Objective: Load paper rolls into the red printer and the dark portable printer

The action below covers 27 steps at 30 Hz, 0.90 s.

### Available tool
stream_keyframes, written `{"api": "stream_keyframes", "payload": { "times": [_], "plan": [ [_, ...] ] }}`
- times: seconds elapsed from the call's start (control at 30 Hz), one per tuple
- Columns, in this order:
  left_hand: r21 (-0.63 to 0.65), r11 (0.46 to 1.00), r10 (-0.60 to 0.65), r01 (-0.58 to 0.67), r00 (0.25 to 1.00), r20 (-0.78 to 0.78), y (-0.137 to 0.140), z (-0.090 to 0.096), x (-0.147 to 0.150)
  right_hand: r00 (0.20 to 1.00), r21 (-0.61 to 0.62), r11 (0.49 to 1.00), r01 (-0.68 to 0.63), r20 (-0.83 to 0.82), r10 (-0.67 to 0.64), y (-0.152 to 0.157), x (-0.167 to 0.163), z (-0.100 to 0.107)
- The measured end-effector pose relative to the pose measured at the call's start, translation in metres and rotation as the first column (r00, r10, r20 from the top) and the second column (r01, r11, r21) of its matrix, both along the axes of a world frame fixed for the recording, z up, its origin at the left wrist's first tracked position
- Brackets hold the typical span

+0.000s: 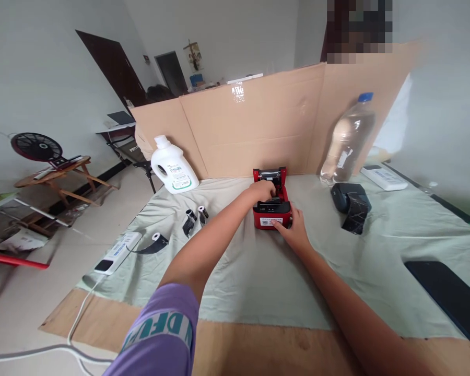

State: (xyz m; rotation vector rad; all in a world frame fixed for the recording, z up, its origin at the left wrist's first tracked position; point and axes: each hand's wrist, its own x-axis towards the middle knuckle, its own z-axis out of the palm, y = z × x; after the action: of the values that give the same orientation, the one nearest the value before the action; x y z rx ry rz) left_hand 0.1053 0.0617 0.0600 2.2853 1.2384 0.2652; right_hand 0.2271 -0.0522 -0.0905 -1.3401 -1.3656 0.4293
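A small red and black printer (272, 215) stands on the cloth with its lid tipped up at the back. My left hand (263, 191) reaches into it from the left, fingers curled down inside; what they grip, if anything, is hidden. Against the front right corner, my right hand (295, 227) grips the printer, thumb on the white label and fingers along the side. To the left lie several small rolls of black ribbon on white cores, one roll (159, 239) with its strip trailing out.
A cardboard screen (254, 125) rises behind. White jug (174, 167) stands back left, clear bottle (348, 138) back right. A dark device (348, 198) with black film, a white box (384, 177) and a phone (446, 292) lie right; a power strip (118, 253) lies left. A person is beyond the screen.
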Motion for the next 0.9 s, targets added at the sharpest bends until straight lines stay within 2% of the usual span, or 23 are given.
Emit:
{"api": "stream_keyframes", "payload": {
  "times": [0.1, 0.13, 0.2, 0.27, 0.33, 0.4, 0.47, 0.53, 0.63, 0.7, 0.8, 0.9],
  "plan": [
    [0.078, 0.995, -0.085, 0.066, 0.958, 0.274, -0.036, 0.018, -0.049, 1.000, -0.007, 1.000, 0.002, 0.004, -0.002, -0.002, 0.000, 0.003],
    [0.152, 0.988, -0.080, 0.024, 0.925, 0.371, -0.052, 0.022, -0.073, 1.000, -0.010, 1.000, 0.001, 0.008, -0.001, -0.003, -0.001, 0.005],
    [0.246, 0.955, 0.052, -0.166, 0.910, 0.411, -0.086, 0.025, -0.129, 1.000, -0.019, 1.000, -0.003, 0.009, 0.003, -0.006, -0.002, 0.008],
    [0.226, 0.869, 0.349, -0.440, 0.869, 0.351, -0.117, 0.018, -0.189, 1.000, -0.030, 1.000, -0.005, -0.003, 0.005, -0.008, -0.003, 0.011],
    [0.211, 0.727, 0.610, -0.653, 0.756, 0.237, -0.138, 0.005, -0.244, 1.000, -0.041, 0.999, -0.007, -0.014, 0.007, -0.009, -0.004, 0.013],
    [0.261, 0.668, 0.703, -0.697, 0.706, 0.089, -0.147, -0.011, -0.286, 1.000, -0.052, 0.999, -0.002, -0.018, 0.001, -0.010, -0.005, 0.014],
    [0.306, 0.657, 0.730, -0.689, 0.683, -0.030, -0.149, -0.029, -0.312, 1.000, -0.058, 0.998, 0.005, -0.018, -0.006, -0.010, -0.005, 0.015],
    [0.309, 0.685, 0.716, -0.659, 0.688, -0.121, -0.146, -0.048, -0.323, 1.000, -0.058, 0.998, 0.008, -0.017, -0.009, -0.010, -0.004, 0.015],
    [0.318, 0.728, 0.677, -0.607, 0.710, -0.195, -0.145, -0.072, -0.324, 1.000, -0.059, 0.998, 0.002, -0.009, -0.003, -0.010, -0.004, 0.015],
    [0.350, 0.719, 0.687, -0.600, 0.689, -0.230, -0.148, -0.079, -0.319, 1.000, -0.062, 0.998, -0.002, -0.010, 0.001, -0.010, -0.004, 0.016],
    [0.417, 0.667, 0.737, -0.618, 0.631, -0.243, -0.150, -0.071, -0.306, 1.000, -0.062, 0.998, -0.004, -0.019, 0.003, -0.011, -0.005, 0.018],
    [0.504, 0.626, 0.752, -0.595, 0.633, -0.186, -0.132, -0.050, -0.283, 1.000, -0.069, 0.998, 0.006, -0.016, -0.007, -0.010, -0.005, 0.018]
  ]
}}
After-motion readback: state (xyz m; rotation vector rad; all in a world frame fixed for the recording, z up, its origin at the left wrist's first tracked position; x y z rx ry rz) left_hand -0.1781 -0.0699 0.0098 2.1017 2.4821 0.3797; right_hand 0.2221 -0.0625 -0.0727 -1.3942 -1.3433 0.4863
